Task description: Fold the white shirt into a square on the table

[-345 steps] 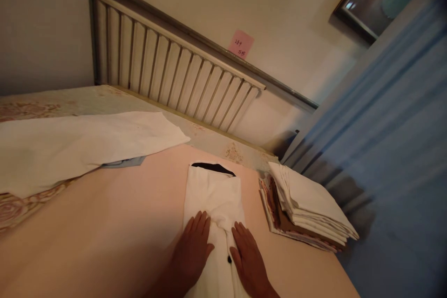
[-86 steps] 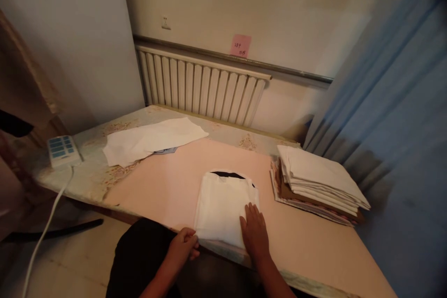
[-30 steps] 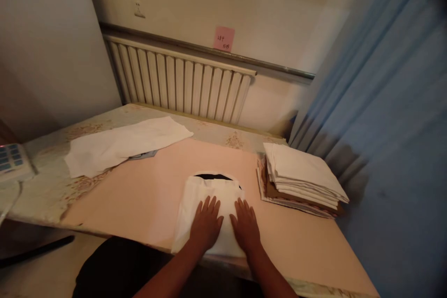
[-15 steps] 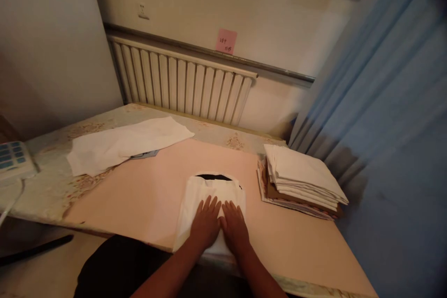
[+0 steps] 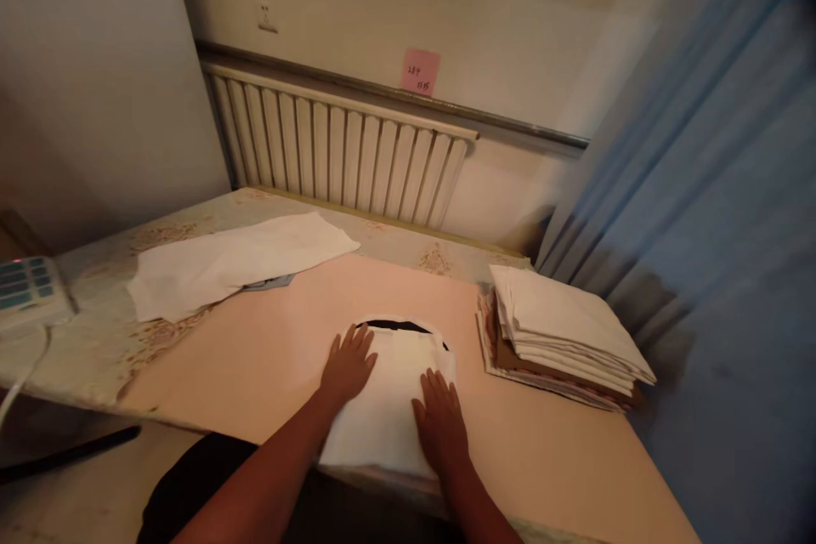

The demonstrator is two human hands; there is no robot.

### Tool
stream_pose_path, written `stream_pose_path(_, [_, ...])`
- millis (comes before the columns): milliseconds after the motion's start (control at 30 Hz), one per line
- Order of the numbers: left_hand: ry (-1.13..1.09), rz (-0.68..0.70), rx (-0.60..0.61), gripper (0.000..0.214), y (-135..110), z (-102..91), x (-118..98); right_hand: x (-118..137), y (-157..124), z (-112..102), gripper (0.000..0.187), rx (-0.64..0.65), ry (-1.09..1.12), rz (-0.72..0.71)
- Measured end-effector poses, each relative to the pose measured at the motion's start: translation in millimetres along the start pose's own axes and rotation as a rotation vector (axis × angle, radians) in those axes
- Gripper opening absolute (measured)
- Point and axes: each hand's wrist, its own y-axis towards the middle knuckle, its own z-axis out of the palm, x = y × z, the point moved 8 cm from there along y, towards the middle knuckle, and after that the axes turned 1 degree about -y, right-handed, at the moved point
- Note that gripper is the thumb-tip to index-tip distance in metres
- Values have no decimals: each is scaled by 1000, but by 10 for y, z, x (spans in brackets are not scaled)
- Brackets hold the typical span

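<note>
A white cloth [image 5: 388, 408], smoothed into a rectangle, lies at the table's near edge. Along its far end shows a dark curved strip [image 5: 399, 325] with a white rim; I cannot tell what it belongs to. My left hand [image 5: 348, 365] rests at the cloth's far left corner, fingers stretched out, palm down. Lower on the right side, my right hand [image 5: 441, 421] lies flat with its fingers extended on the cloth's right edge. Neither hand grips anything.
A stack of folded cloths [image 5: 567, 331] stands at the right by a blue curtain [image 5: 701, 289]. Another white cloth [image 5: 242, 263] lies loosely at the far left. A white device with blue keys [image 5: 31, 289] sits at the left edge. A radiator [image 5: 344, 136] runs behind the pink table covering [image 5: 274, 340].
My hands, side by side on the middle of the cloth before, have spread apart. The left has moved up to the far left corner, the right slightly outward to the right edge.
</note>
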Motion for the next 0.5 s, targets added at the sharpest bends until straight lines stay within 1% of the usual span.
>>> stream_pose_path(100, [-16, -80, -34, 51, 19, -47, 112, -70, -17, -41, 49, -72, 76, 69])
stream_pose_path(167, [-61, -157, -75, 53, -56, -115, 203, -192, -69, -106, 53, -160, 160, 197])
stream_pose_path(267, [-176, -306, -106, 49, -292, -231, 364, -418, -215, -195, 56, -259, 313, 434])
stream_pose_path(333, [-239, -356, -77, 40, -472, -305, 411, -546, -313, -242, 54, -276, 415, 570])
stream_pose_path(400, [-268, -368, -6, 29, -626, -371, 401, -648, -388, -286, 49, -251, 496, 686])
stream_pose_path(433, [-276, -385, 44, 25, -692, -393, 395, -681, -408, -302, 46, -217, 528, 726])
stream_pose_path(500, [-339, -477, 164, 19, -809, -390, 415, -704, -415, -334, 38, -130, 582, 747])
